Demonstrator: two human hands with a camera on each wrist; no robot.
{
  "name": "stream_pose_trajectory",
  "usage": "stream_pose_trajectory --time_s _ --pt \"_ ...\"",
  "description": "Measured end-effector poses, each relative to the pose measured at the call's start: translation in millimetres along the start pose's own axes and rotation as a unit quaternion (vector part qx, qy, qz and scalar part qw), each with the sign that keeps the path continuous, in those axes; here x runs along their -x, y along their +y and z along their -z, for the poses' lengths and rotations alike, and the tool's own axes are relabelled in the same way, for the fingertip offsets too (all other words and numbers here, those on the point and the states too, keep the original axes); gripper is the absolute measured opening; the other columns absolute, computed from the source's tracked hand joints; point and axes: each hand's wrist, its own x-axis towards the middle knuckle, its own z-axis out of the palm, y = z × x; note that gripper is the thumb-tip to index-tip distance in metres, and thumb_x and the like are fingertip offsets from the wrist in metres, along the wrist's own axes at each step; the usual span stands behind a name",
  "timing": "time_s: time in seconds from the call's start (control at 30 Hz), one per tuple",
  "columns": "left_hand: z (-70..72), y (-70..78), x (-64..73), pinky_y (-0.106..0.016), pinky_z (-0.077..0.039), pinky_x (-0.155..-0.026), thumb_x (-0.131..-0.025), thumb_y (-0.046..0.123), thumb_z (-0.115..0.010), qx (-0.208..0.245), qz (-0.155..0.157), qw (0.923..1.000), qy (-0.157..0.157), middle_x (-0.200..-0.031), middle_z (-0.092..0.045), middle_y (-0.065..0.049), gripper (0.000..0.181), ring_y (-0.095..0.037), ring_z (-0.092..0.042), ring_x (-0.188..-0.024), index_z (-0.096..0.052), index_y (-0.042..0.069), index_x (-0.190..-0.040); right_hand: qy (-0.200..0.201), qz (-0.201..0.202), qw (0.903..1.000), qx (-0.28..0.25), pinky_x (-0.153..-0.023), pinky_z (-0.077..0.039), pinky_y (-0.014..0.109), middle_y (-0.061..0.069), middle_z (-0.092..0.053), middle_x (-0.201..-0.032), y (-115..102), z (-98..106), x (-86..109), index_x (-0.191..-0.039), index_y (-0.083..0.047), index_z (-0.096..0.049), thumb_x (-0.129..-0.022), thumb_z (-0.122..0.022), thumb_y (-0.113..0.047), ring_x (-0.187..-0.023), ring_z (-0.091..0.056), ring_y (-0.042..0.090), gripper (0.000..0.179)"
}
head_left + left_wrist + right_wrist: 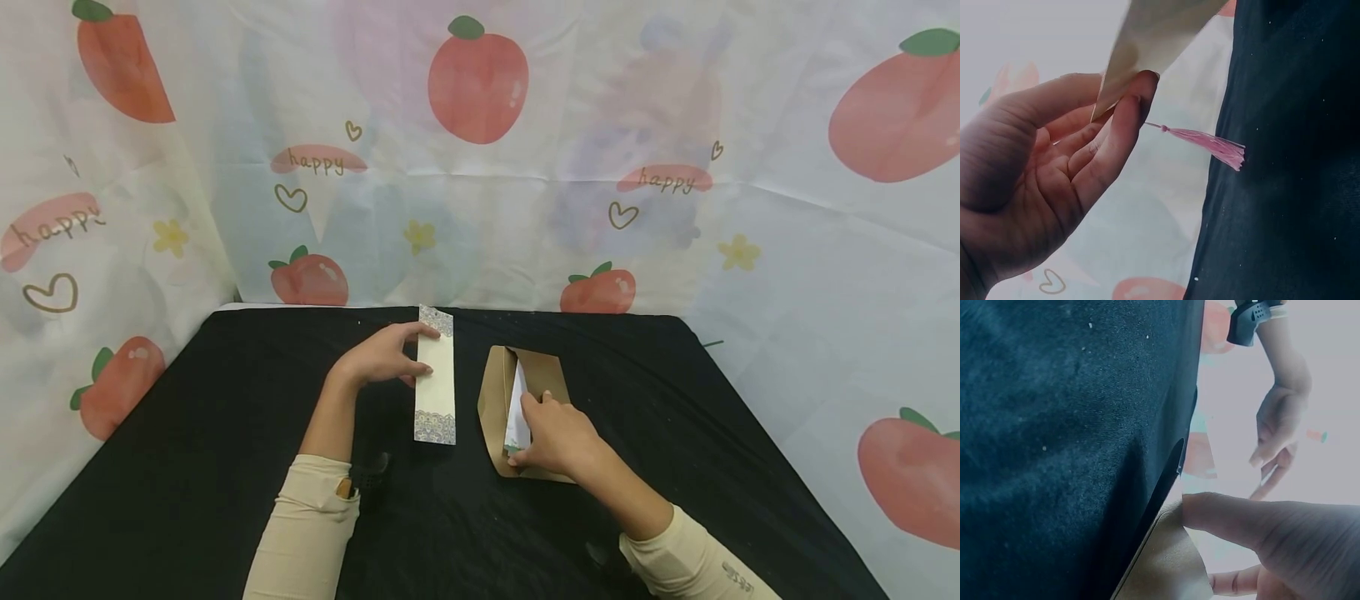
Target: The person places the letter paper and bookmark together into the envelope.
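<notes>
A long cream bookmark (435, 387) with lacy patterned bands at both ends stands upright near the table's middle. My left hand (381, 353) grips it by its left edge between thumb and fingers. From behind those fingers a pink tassel (1210, 145) hangs on a thin cord in the left wrist view. To the right, a brown paper envelope (492, 400) has its flap spread to the left. My right hand (561, 435) pinches the envelope near its mouth, thumb at the lower corner. Inside the mouth shows a white card (516, 408) with green print at its lower end, partly hidden by the fingers.
Black cloth (187, 467) covers the table. A white curtain (495, 217) printed with fruit and hearts rises behind the far edge and along both sides. A dark wrist device (371, 473) sits at the left forearm.
</notes>
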Motion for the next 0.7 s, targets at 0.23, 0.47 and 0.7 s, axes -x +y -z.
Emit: stream_pose_trajectory --time_s 0.23,0.47,0.7 --pt "-2.9 1.7 -3.1 -0.038 -0.060 -0.074 -0.093 -0.002 -0.075 0.008 -0.020 0.9997 -0.006 -0.132 -0.057 -0.023 0.058 -0.025 -0.071 -0.073 -0.054 0.004 -0.146 0.004 -0.006 1.0000 -0.002 -0.068 -0.055 0.049 0.021 -0.061 -0.102 -0.6 0.4 0.3 -0.112 -0.002 -0.057 -0.070 -0.098 -0.040 -0.076 -0.064 0.034 0.070" --pt "-7.0 4.1 -5.9 -0.037 -0.061 -0.071 -0.092 -0.004 -0.075 0.006 -0.028 0.9995 -0.011 -0.126 -0.060 -0.021 0.058 -0.024 -0.071 -0.077 -0.053 0.003 -0.146 0.007 -0.009 0.9999 -0.006 -0.068 -0.055 0.049 0.026 -0.062 -0.112 -0.5 -0.2 -1.1 -0.109 -0.003 -0.056 -0.070 -0.097 -0.041 -0.078 -0.065 0.036 0.068" --pt "-9.8 6.0 -8.2 -0.037 -0.061 -0.070 -0.092 -0.005 -0.075 0.009 -0.037 0.9992 -0.015 -0.126 -0.061 -0.021 0.058 -0.024 -0.070 -0.078 -0.053 0.003 -0.145 0.006 -0.008 0.9999 -0.005 -0.069 -0.055 0.050 0.028 -0.062 -0.113 -0.2 -0.5 -2.2 -0.108 -0.003 -0.056 -0.071 -0.097 -0.042 -0.079 -0.066 0.038 0.068"
